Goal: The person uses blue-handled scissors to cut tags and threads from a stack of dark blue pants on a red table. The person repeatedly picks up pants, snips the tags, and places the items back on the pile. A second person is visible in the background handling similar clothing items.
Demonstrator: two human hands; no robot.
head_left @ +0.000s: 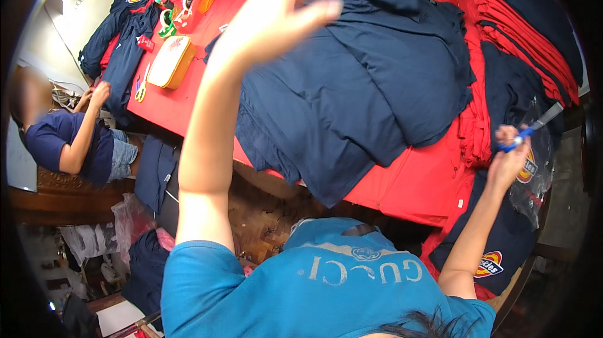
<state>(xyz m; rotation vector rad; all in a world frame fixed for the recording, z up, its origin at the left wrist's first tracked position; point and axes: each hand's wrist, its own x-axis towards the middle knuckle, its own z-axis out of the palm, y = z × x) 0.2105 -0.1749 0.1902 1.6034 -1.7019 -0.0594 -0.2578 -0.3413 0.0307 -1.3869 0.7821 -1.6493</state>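
Observation:
My left hand (pixel 273 21) is raised over the far side of the pile of navy garments (pixel 352 80), its fingers stretched out and blurred, with nothing visible in them. Out to the right, my right hand (pixel 510 157) grips blue-handled scissors (pixel 519 139), their metal blade pointing away up and to the right. Below that hand lie navy garments with a printed badge, partly under a clear plastic bag (pixel 534 193). The navy pile is spread loosely across the red cloth (pixel 408 181) on the table, its near edge hanging over.
Stacked red and navy garments (pixel 521 43) rise at the right. At the far left of the table are a yellow-edged case (pixel 171 62), yellow-handled scissors (pixel 142 87) and tape dispensers (pixel 188 11). Another person (pixel 69 131) is at the left, hands raised. Plastic bags (pixel 132 219) hang lower left.

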